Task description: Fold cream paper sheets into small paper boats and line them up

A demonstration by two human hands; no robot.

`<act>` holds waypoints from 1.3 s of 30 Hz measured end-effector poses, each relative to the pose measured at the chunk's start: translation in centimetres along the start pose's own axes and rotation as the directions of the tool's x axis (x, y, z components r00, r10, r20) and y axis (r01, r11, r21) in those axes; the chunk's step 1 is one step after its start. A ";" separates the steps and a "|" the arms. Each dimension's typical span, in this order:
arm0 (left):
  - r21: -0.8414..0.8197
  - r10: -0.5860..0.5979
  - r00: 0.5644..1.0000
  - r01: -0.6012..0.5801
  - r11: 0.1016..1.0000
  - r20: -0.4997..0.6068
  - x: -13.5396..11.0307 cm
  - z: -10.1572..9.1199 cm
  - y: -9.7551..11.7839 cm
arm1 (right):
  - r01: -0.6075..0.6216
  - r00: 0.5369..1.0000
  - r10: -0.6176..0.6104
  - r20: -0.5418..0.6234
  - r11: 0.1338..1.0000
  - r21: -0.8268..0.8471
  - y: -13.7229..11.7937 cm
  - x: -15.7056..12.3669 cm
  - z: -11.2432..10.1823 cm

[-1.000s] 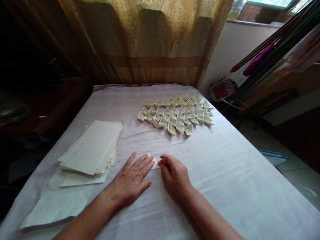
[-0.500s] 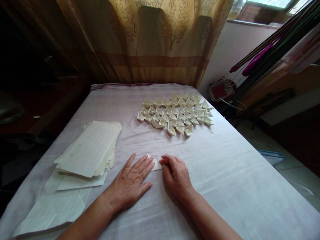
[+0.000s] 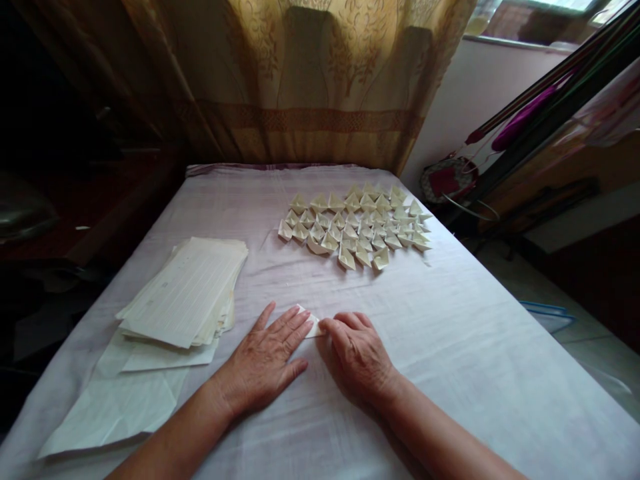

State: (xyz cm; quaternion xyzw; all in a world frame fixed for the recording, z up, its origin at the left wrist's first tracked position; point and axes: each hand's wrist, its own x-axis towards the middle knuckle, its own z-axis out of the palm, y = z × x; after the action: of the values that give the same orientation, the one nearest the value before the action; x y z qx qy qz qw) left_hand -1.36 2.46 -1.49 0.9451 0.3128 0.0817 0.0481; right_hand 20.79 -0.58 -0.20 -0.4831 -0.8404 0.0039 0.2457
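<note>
A small folded piece of white paper (image 3: 314,329) lies on the bed-like surface between my two hands, partly covered. My left hand (image 3: 265,360) rests flat across its left part, fingers stretched out and thumb apart. At the paper's right corner is my right hand (image 3: 357,353), its fingers curled in, with thumb and forefinger closed on that corner. Beyond the hands stand several folded paper boats (image 3: 357,227), grouped in close rows. To the left of my left hand lies a stack of lined paper sheets (image 3: 183,290).
A pale sheet (image 3: 113,407) lies under the stack. The surface has a light checked cloth (image 3: 450,373). A gold curtain (image 3: 310,80) hangs at the far edge. On the right are a bag (image 3: 447,180), poles and a blue-edged object (image 3: 547,315) on the floor.
My right hand has turned slightly, its thumb and forefinger now on the paper's right corner. My left hand stays flat on the paper. The view has shifted slightly.
</note>
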 end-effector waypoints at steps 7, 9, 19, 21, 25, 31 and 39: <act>-0.039 -0.020 1.000 0.020 0.999 0.021 0.1 -0.4 0.2 | 0.191 0.972 -0.188 0.143 0.982 -0.007 2.2 1.6 -1.0; -0.051 -0.025 0.999 0.024 0.998 -0.020 -0.1 -0.5 0.2 | 0.203 0.970 -0.199 0.139 0.979 -0.019 2.2 1.7 -0.7; -0.089 -0.257 0.933 0.242 0.966 -0.250 -2.8 -1.0 -0.4 | 0.305 0.950 -0.298 0.089 0.950 -0.070 2.4 1.2 0.1; -0.076 -0.247 0.939 0.236 0.969 -0.237 -2.5 -1.3 -0.3 | 0.301 0.952 -0.296 0.082 0.952 -0.056 2.4 1.3 0.2; -0.032 -0.230 0.942 0.229 0.973 -0.246 -1.9 -1.8 -0.1 | 0.252 0.967 -0.251 0.037 0.967 -0.026 2.6 1.4 0.5; -0.046 -0.283 0.921 0.281 0.959 -0.266 -1.3 -1.8 0.3 | 0.132 0.991 -0.133 0.023 0.990 0.047 3.0 1.4 1.2; -0.075 -0.489 0.856 0.484 0.872 -0.166 0.7 -2.1 0.3 | -0.062 0.998 0.066 -0.022 0.989 0.137 2.7 2.0 2.2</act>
State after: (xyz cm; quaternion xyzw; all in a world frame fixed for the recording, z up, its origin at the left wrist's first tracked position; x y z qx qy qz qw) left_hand -1.02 2.70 0.68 0.8233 0.5430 0.1566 0.0531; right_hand 21.26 2.99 -1.93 -0.4919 -0.8190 0.0626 0.2887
